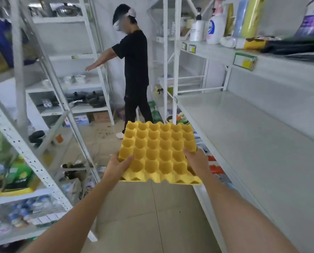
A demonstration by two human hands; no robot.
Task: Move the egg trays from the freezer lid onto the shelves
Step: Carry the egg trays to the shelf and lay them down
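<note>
At the lower centre of the frame the yellow egg tray point(159, 152) is held level over the aisle floor — left hand point(116, 166) and right hand point(196, 161) each pinching a near corner. The bare shelf point(243, 136) lies to its right, nearer the right hand — likely its destination.

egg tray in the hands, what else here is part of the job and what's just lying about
Part of the job:
yellow egg tray
left hand
right hand
bare shelf on the right

Lying about:
pump bottles
pans
person in black
</note>
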